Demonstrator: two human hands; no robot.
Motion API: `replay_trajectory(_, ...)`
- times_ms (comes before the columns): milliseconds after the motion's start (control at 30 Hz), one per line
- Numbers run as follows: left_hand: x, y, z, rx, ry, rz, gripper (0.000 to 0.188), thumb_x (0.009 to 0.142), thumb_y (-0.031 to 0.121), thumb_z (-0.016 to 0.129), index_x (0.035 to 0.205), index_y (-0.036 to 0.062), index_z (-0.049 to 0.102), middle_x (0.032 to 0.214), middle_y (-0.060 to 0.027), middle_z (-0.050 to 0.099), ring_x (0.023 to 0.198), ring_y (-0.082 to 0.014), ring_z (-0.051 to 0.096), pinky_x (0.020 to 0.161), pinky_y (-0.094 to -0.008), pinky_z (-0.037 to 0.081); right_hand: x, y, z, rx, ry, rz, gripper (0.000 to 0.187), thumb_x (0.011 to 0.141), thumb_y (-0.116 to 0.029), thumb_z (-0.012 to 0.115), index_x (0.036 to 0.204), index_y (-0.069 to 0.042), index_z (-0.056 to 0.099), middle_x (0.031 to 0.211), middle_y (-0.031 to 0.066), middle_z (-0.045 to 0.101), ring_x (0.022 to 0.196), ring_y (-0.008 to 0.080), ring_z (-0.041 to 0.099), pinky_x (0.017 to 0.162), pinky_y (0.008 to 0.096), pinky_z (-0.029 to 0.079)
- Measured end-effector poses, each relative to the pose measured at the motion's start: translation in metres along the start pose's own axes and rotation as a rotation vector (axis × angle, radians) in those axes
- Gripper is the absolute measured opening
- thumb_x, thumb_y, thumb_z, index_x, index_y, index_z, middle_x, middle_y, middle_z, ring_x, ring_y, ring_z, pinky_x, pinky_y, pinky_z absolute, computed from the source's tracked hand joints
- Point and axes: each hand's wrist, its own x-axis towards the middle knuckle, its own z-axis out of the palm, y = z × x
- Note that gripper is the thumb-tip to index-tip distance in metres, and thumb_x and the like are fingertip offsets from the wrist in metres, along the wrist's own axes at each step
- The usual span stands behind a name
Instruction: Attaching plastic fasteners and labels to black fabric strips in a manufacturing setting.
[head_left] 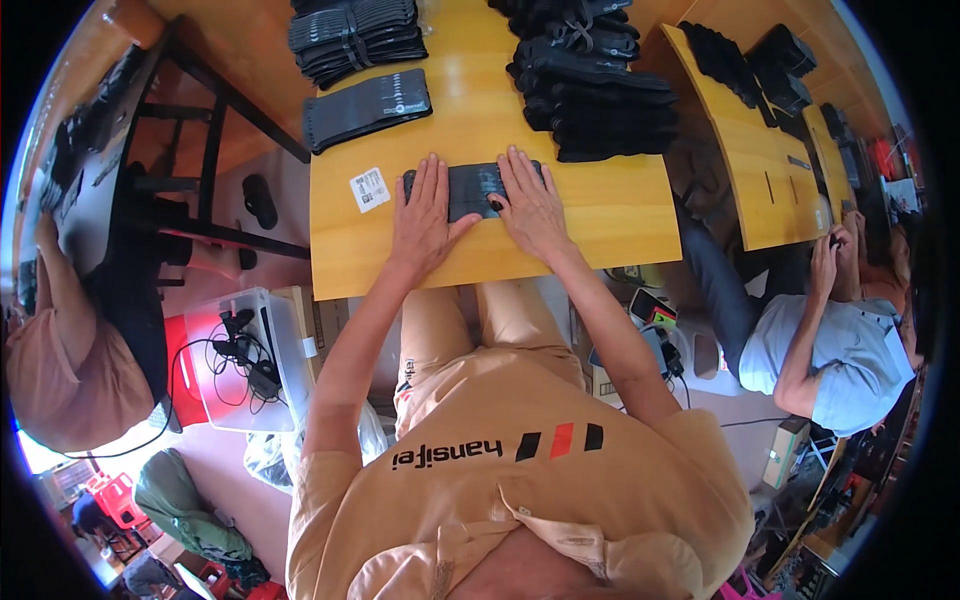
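Note:
A dark grey, flat packet (473,192) with faint pale print lies near the front of the yellow wooden table. My left hand (428,222) rests flat on its left end, fingers stretched away from me. On the right end, my right hand (532,208) lies flat too, a dark spot showing at its thumb tip. Beyond my left hand is a stack of printed dark flat packets (368,108), with a strapped bundle of similar packets (355,48) behind it. Black, folded fabric pieces, apparently socks (605,112), are piled beyond my right hand. A white printed label sheet (369,189) lies left of my left hand.
The table's front edge (500,270) runs just above my lap. To the left stands a dark-framed table (210,130) with a person beside it. A clear bin with black cables (240,360) sits below left. Another person (830,350) works at a wooden table (745,190) on the right.

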Motion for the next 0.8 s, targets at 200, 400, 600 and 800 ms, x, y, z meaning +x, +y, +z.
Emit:
replay_trajectory(200,-0.003,-0.002,-0.007,-0.281,0.309,-0.223,0.062,0.089,0.036,0.049,0.131,-0.0056,0.032,0.134,-0.0224,0.035,0.124,-0.037,0.033,0.102,-0.0452,0.026,-0.012,0.027,-0.009,0.273,0.343,0.033,0.033,0.085,-0.012,0.05,0.115,0.0,0.052,0.119,0.0176,0.052,0.116,0.031,0.046,0.098,0.0398,0.033)
replay_trajectory(400,-0.002,-0.006,-0.021,-0.325,0.331,-0.661,0.042,0.086,0.027,0.056,0.107,-0.0082,0.049,0.104,-0.0291,0.053,0.093,-0.0414,0.055,0.079,-0.0437,0.046,-0.022,0.026,-0.01,0.748,0.547,0.449,0.017,0.081,0.0,0.045,0.089,0.001,0.061,0.084,0.0125,0.056,0.084,0.0278,0.055,0.074,0.0345,0.043)
replay_trajectory(600,0.028,0.0,-0.017,-0.135,0.174,-0.844,0.045,0.081,0.034,0.061,0.096,-0.0076,0.053,0.085,-0.0263,0.06,0.081,-0.0417,0.06,0.07,-0.0463,0.049,-0.024,0.024,-0.011,0.703,0.496,0.4,0.015,0.082,-0.003,0.046,0.087,0.002,0.06,0.081,0.0128,0.055,0.082,0.0274,0.053,0.073,0.035,0.042)
replay_trajectory(800,0.034,0.001,-0.009,-0.095,0.209,-0.88,0.039,0.082,0.036,0.061,0.081,-0.0033,0.059,0.078,-0.0224,0.062,0.077,-0.0389,0.062,0.067,-0.0446,0.05,-0.024,0.023,-0.01,0.701,0.485,0.384,0.014,0.082,-0.004,0.046,0.084,0.002,0.06,0.079,0.0127,0.055,0.08,0.0283,0.053,0.072,0.0349,0.041)
